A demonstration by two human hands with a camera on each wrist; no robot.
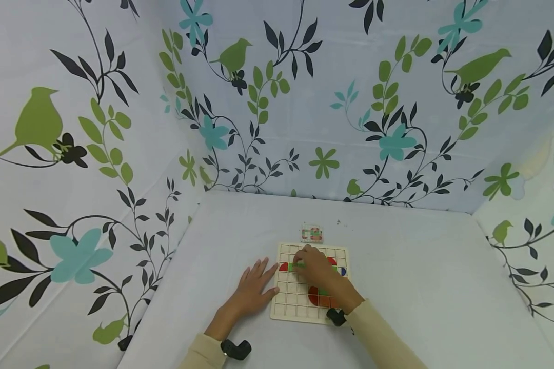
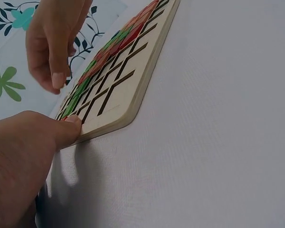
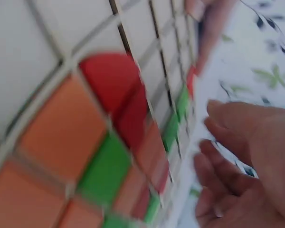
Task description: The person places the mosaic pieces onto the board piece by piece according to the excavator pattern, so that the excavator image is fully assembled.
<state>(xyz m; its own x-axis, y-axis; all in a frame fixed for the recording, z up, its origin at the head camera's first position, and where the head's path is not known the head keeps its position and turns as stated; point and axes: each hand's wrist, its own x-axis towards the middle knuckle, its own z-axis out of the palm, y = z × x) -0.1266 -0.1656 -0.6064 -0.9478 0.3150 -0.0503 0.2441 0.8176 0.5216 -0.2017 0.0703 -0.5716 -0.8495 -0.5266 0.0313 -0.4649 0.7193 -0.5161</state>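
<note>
A pale wooden grid board (image 1: 286, 311) lies on the white-covered table, its squares partly filled with red, green and orange tiles. At its left edge my left hand (image 1: 254, 289) rests with fingers spread; the thumb (image 2: 72, 124) touches the rim in the left wrist view. My right hand (image 1: 318, 269) is over the upper middle of the board, fingers bent loosely, near green tiles. In the right wrist view its thumb and fingers (image 3: 211, 164) stand apart with no piece visible between them. Red rounded tiles (image 3: 111, 76) and an orange tile (image 3: 64, 126) sit in the grid.
A small patterned card (image 1: 312, 234) lies just beyond the board's far edge. White cloth (image 1: 424, 277) covers the table. Printed fabric (image 1: 277, 102) with birds and leaves hangs behind and at both sides. A dark wrist device (image 1: 236, 350) is strapped on the left arm.
</note>
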